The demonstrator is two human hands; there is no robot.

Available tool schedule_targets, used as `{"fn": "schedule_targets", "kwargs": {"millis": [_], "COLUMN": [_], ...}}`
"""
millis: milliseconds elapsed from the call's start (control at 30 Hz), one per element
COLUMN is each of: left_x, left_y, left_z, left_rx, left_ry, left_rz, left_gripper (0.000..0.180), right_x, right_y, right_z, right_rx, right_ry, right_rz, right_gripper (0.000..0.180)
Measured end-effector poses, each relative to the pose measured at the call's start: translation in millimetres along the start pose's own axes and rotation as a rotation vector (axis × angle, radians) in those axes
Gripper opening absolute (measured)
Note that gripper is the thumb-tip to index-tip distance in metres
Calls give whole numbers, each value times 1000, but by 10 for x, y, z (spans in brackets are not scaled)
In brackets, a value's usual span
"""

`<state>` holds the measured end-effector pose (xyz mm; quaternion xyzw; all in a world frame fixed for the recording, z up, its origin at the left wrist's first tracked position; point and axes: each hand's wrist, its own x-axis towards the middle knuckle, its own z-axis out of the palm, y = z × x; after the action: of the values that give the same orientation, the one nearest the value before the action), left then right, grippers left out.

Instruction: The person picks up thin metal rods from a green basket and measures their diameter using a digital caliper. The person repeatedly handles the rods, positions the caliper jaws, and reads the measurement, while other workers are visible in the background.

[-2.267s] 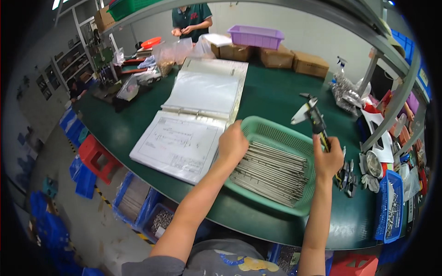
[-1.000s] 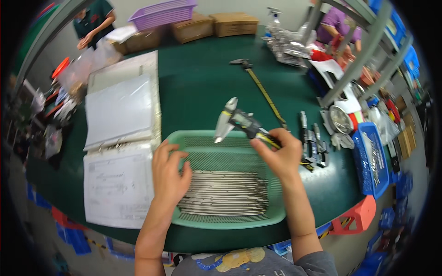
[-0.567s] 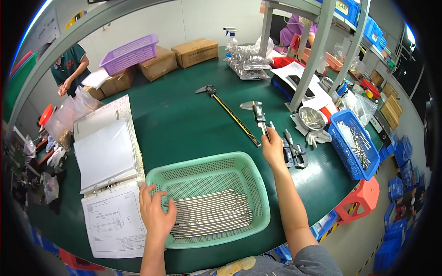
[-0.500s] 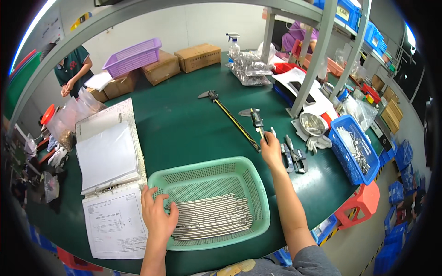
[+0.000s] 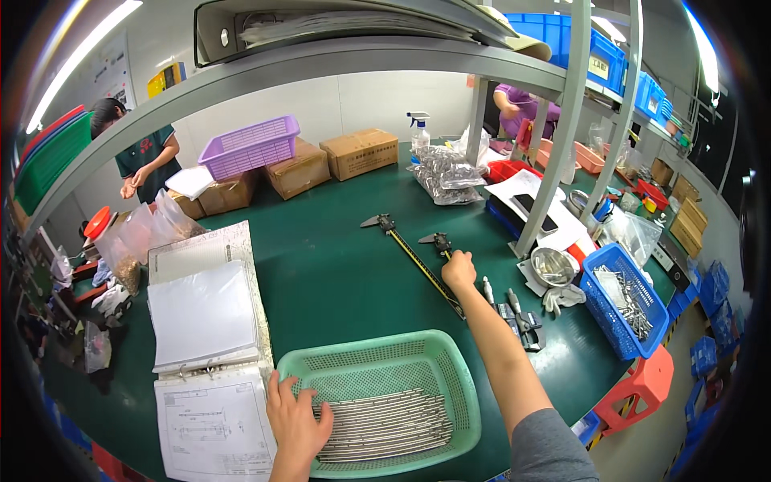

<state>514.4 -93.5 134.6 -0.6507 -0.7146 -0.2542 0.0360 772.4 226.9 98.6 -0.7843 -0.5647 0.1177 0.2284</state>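
Right hand (image 5: 458, 271) closed on caliper (image 5: 438, 243) out on green table (image 5: 337, 273), left hand (image 5: 295, 418) flat, fingers open, on rods (image 5: 385, 422) in basket (image 5: 462, 386), steadying it.

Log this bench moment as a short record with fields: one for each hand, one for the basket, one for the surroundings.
Left hand: resting on the metal rods inside the basket
Right hand: reaching out, closed on a small caliper beside the long caliper
Basket: green mesh, on the green table
Surroundings: open binder on the left, blue bin on the right
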Motion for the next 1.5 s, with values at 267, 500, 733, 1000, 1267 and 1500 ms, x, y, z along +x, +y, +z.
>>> {"fn": "schedule_targets", "kwargs": {"millis": [267, 500, 733, 1000, 1267, 1500], "left_x": [-1, -22, -18, -40, -36, -27], "left_y": [18, 12, 39, 11, 31, 76], "left_z": [-8, -8, -17, -11, 13, -22], "left_rx": [18, 9, 19, 41, 39, 40], "left_ry": [-32, -31, -38, -30, -55, -87], "left_rz": [-12, -13, 9, 26, 26, -18], "left_gripper": [20, 20, 19, 19, 19, 16], "right_x": [173, -189, -702, -1074, -1102, -873], "right_y": [-30, 105, 414, 509, 667, 565], "right_z": [273, 58, -21, -110, -205, 14], "right_rx": [-269, -191, -207, -55, -14, -144], "right_ry": [243, 324, 188, 112, 241, 277], "right_rz": [-283, -482, -553, -645, -695, -475], "right_gripper": [10, 14, 22, 25, 31, 43]}}
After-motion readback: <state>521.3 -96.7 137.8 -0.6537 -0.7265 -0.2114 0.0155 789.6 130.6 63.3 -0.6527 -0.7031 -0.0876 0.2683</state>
